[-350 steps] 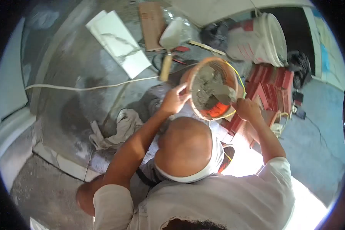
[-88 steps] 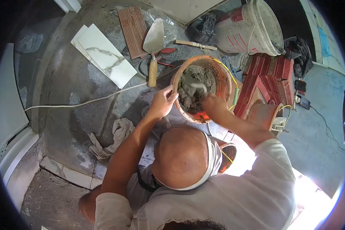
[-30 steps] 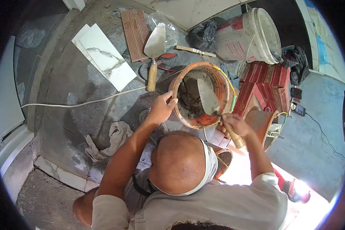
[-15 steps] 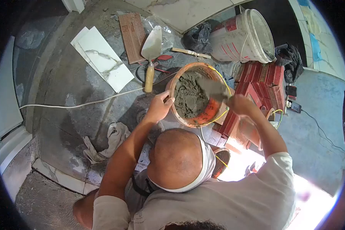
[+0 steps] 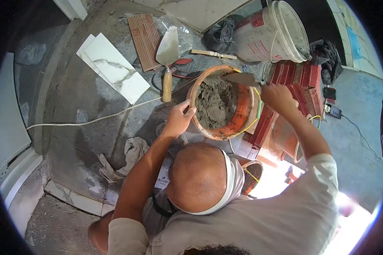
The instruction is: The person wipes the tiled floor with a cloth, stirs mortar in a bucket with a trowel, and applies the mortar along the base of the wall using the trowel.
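Note:
An orange bucket holds grey wet mortar. My left hand is closed on the near-left of its rim, thumb on the edge. In my right hand, over the right side of the rim, is a trowel gripped by its handle. Its blade points left across the far inside of the bucket, above the mortar. My fingers hide the handle. Left of the bucket lies a second trowel, with a wooden handle and a pale blade, apart from both hands.
White marbled tile pieces and a ribbed brick lie at left. A white bucket lies tipped behind, near stacked red pieces. A cable crosses the floor. A rag and a smaller bucket are nearby.
My right hand has moved rightward and slightly up. The trowel blade has turned and shifted toward the bucket's far rim. My left hand keeps its hold, and the view has shifted slightly.

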Demonstrator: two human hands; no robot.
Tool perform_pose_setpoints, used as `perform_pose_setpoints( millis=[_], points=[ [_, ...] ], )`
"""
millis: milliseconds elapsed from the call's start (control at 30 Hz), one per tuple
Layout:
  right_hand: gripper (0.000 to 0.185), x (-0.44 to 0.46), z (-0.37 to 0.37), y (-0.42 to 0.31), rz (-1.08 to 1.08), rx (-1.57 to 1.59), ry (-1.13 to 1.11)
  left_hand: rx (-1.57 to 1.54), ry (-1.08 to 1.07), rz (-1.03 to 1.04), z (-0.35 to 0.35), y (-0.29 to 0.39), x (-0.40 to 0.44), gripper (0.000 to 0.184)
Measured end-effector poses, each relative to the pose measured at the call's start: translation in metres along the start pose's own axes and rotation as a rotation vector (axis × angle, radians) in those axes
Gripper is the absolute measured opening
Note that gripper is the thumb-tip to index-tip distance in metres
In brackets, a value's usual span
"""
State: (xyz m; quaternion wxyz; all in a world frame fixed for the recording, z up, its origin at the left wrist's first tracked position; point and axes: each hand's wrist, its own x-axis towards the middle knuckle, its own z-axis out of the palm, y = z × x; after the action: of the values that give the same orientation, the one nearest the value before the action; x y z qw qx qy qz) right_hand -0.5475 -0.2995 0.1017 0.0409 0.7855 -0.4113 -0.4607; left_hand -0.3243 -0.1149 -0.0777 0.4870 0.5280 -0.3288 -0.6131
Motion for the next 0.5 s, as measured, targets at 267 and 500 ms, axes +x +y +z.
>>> perform_pose_setpoints(
  millis=[267,500],
  points=[
    [0.018,-0.004,0.017,-0.081,-0.298,-0.021,0.052,-0.04,0.03,0.049,0.006,-0.014,-0.007,0.023],
    [0.026,-0.024,0.002,-0.008,-0.059,-0.032,-0.023,-0.02,0.058,0.048,0.006,-0.006,-0.001,0.022]
  ],
)
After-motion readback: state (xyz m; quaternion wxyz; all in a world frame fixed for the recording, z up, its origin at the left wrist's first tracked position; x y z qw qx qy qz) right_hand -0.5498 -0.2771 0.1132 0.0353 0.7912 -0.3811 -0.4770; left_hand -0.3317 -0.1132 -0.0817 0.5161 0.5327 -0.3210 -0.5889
